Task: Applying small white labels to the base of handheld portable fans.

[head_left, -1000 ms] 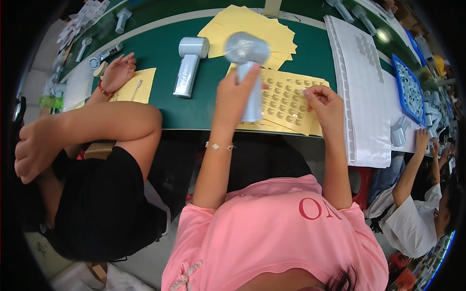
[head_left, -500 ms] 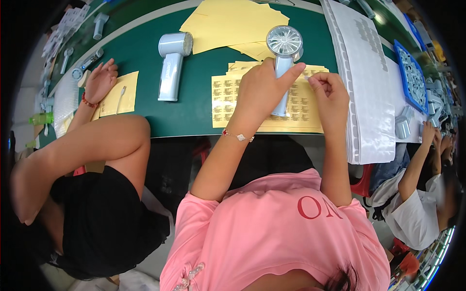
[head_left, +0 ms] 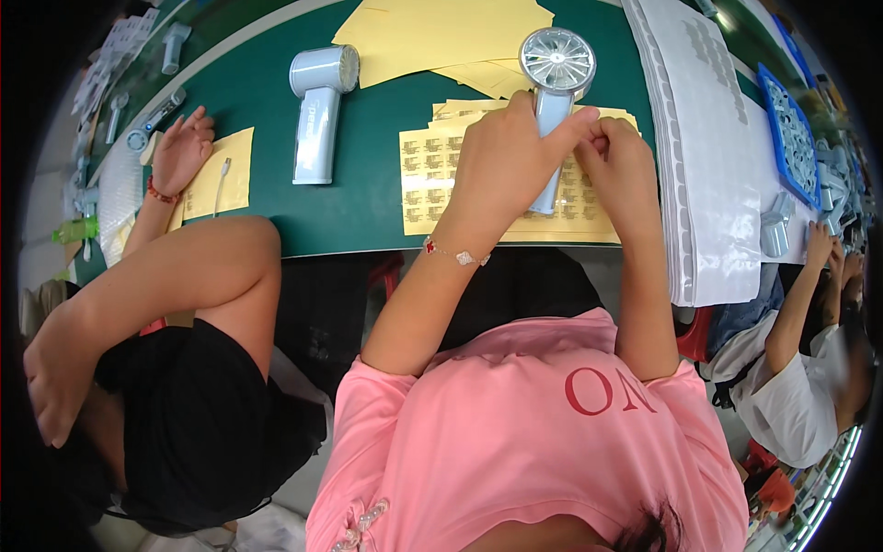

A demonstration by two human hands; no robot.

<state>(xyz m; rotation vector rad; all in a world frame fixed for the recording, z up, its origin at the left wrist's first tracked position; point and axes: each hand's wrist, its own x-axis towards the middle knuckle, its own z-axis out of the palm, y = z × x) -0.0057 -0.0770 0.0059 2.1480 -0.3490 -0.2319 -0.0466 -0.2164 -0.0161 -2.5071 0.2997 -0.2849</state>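
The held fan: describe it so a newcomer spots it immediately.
On the green table, find the yellow label sheets at the near edge. Over them, the person's left hand grips a pale blue handheld fan by its handle. Unlike the similar fan further left, this one is in hand.

A pale blue handheld fan (head_left: 552, 112) slants in the left hand (head_left: 510, 152), its round clear grille uppermost, over yellow label sheets (head_left: 428, 175) stacked unevenly.

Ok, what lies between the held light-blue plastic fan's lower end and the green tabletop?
Yellow rectangular printed sheets lie there, in the head view.
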